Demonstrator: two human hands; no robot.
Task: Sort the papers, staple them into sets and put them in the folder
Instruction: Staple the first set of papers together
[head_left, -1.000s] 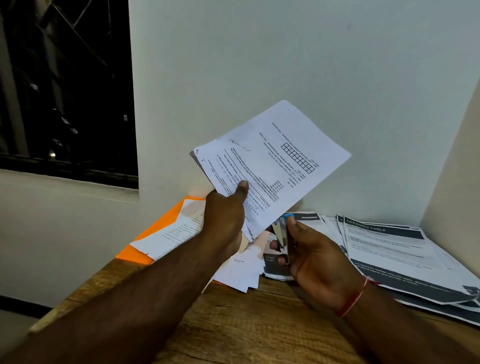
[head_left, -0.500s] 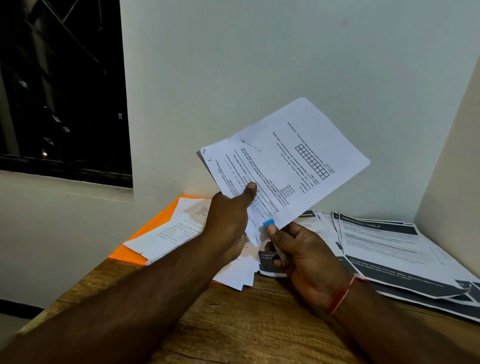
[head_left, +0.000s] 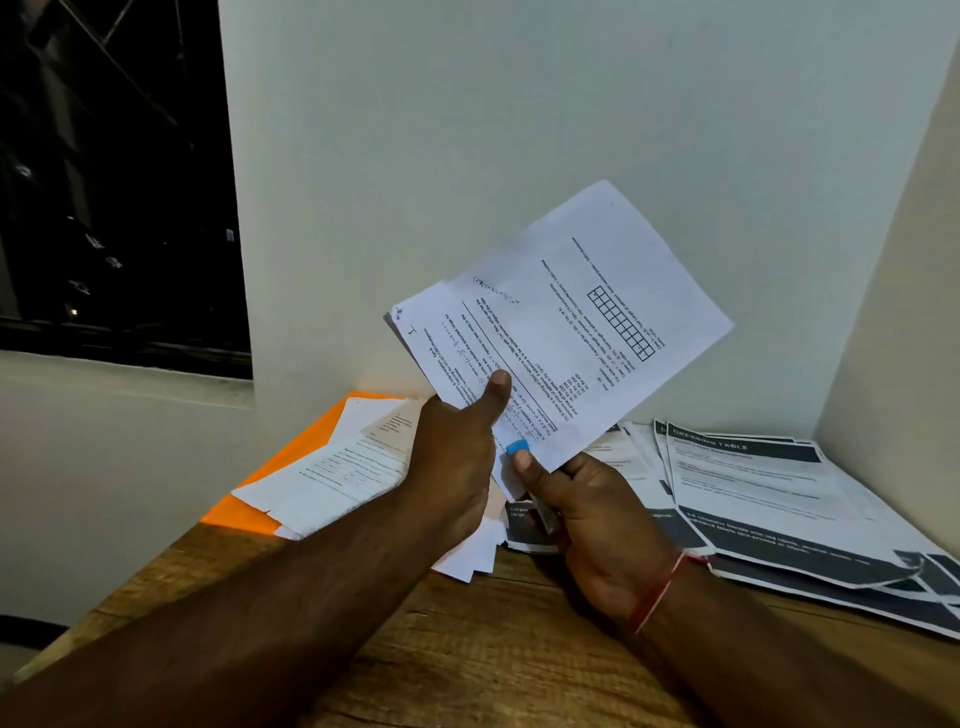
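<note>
The left hand (head_left: 457, 462), forearm stretched forward, pinches a sheaf of white printed sheets (head_left: 571, 322) under its thumb. The right hand (head_left: 597, 519), red thread (head_left: 657, 590) at the wrist, grips a blue-tipped metal stapler (head_left: 518, 447).

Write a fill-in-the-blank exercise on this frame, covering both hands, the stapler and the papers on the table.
1. The left hand holds the printed sheets up, its ___ pressed on the front page.
2. The right hand holds a stapler at the sheets' lower corner; its tip is ___ in colour.
3. The folder lying under loose papers on the wooden table is ___.
4. The top page of the pile at the right is headed "DRESSING ___".

Missing words: thumb; blue; orange; TABLE.
</note>
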